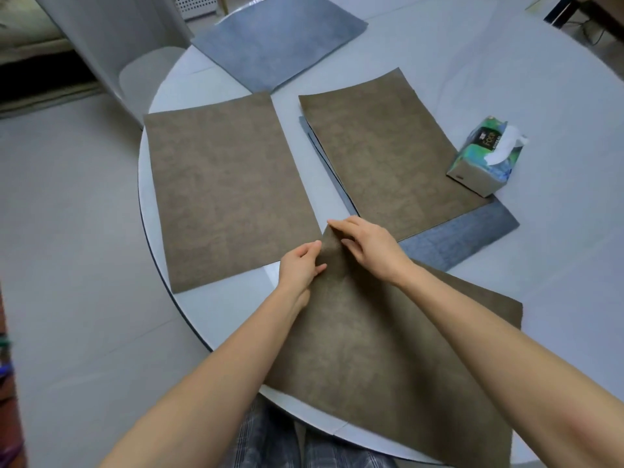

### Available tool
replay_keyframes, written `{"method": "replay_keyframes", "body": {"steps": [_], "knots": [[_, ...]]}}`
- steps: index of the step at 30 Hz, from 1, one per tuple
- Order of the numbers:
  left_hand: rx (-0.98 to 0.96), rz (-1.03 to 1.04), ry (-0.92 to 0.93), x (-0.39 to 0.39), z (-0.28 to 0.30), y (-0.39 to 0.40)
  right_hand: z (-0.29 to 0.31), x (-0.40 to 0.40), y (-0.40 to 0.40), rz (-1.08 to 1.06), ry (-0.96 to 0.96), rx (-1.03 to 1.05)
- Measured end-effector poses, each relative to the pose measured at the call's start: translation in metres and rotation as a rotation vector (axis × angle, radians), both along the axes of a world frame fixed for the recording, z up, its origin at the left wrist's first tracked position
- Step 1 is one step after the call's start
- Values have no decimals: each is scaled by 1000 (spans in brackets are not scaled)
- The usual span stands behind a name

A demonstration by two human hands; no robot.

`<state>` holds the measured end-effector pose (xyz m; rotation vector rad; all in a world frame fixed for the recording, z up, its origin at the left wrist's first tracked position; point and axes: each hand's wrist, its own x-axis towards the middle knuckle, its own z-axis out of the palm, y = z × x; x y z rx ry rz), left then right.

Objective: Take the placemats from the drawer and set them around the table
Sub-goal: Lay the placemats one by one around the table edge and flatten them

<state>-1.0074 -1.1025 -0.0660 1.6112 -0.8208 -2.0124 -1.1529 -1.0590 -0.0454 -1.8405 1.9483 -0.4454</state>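
Several placemats lie on a round white table (557, 79). A brown placemat (223, 190) lies flat at the left edge. A second brown placemat (381, 153) rests on top of a blue-grey one (462, 238) in the middle. Another blue-grey placemat (280, 45) lies at the far side. A third brown placemat (388, 359) lies nearest me, hanging over the front edge. My left hand (300, 265) pinches its far corner. My right hand (368, 244) lies on the same corner with fingers stretched out, pressing it.
A green tissue box (486, 157) with a tissue sticking out stands to the right of the middle mats. A white chair (141, 76) stands at the table's far left. Grey floor lies to the left.
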Motion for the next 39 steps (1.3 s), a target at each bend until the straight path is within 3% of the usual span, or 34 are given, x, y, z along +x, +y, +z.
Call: {"method": "replay_keyframes", "body": {"steps": [4,10,15,19,23,26,33,36,39], "knots": [[25,-10,26,-3,13,3,5,-5,0,160,17,-31],[-37,-35,51,2,16,11,17,-10,-15,234,21,157],[-83,-60,45,6,18,16,25,-9,-23,-15,-296,396],[-129,-87,-100,24,9,19,13,7,-31,-52,-249,467],[-193,-303,-461,76,-8,33,-7,26,-39,-213,-264,467],[-167,-407,-572,112,-5,48,-16,37,-42,-364,-287,452],[-69,-538,-576,157,-1,99,-21,48,-40,-492,-284,364],[-40,-491,-492,165,-4,115,-14,65,-15,-354,-112,221],[31,-343,-344,172,-10,120,-19,105,41,-157,-158,84]]}}
